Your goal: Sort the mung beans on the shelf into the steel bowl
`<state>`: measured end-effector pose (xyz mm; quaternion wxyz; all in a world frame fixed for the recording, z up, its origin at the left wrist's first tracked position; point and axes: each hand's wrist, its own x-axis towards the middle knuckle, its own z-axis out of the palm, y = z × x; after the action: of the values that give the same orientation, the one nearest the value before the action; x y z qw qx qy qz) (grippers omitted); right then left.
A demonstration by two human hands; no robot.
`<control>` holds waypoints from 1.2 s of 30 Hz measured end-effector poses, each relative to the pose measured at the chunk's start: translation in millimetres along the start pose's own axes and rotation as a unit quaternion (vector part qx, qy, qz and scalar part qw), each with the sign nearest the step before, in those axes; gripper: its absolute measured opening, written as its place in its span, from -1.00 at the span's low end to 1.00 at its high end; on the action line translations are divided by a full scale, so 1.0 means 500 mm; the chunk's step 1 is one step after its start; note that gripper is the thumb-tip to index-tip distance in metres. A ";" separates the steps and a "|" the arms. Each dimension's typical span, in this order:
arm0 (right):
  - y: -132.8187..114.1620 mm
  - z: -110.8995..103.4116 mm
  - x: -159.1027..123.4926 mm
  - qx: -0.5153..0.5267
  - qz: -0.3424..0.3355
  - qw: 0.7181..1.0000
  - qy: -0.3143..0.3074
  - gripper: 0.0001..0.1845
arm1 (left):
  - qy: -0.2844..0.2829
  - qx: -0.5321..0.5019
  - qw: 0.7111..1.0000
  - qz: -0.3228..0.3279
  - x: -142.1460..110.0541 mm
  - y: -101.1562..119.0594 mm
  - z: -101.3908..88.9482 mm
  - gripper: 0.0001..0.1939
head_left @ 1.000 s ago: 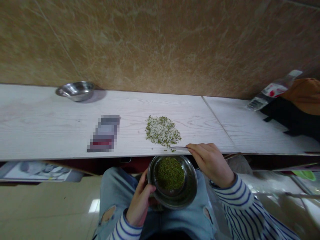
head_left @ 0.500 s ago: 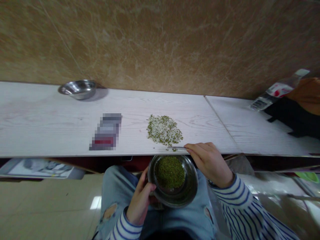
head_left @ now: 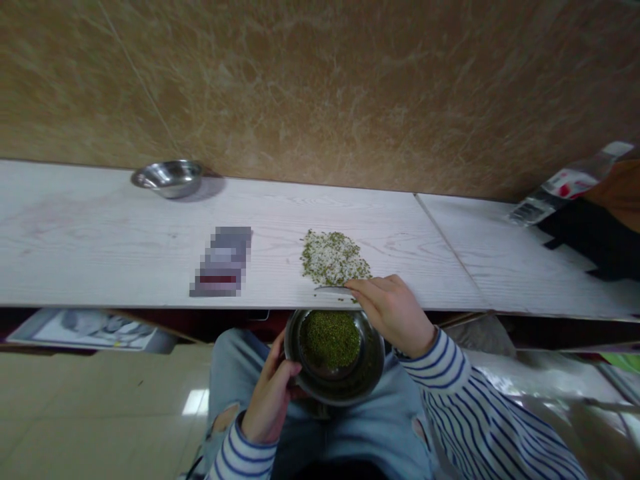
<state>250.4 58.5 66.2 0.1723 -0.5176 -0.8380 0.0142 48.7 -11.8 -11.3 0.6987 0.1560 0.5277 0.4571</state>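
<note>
Below the table's near edge [head_left: 270, 303], a bowl [head_left: 373, 360] of green grains [head_left: 331, 340] is gripped by the left hand [head_left: 270, 395], seemingly to catch spills; a blade [head_left: 330, 289] is pinched at one end by the right hand [head_left: 394, 312], leaving its length along the near side of the pile [head_left: 333, 257].

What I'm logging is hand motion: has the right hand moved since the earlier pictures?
Yes: the striped-sleeved right hand has moved left, judged against the thin grey seam in the white wood-grained counter, carrying the thin, curved grey tool.
</note>
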 end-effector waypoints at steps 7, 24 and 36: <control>0.000 -0.009 0.007 0.026 -0.033 0.999 -0.024 -0.74 | 0.019 0.002 1.000 0.008 -0.003 0.009 0.014 -0.32; 0.059 -0.028 -0.036 0.045 -0.014 0.999 -0.005 -0.77 | -0.036 0.016 0.998 -0.040 -0.003 0.006 0.050 -0.29; 0.027 -0.037 -0.073 -0.002 -0.021 1.000 -0.001 -0.76 | -0.062 0.016 0.997 -0.045 -0.003 -0.001 0.064 -0.27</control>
<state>282.6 29.8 70.9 0.1709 -0.5000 -0.8489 0.0093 77.0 -4.7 1.7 0.7475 0.1711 0.4971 0.4061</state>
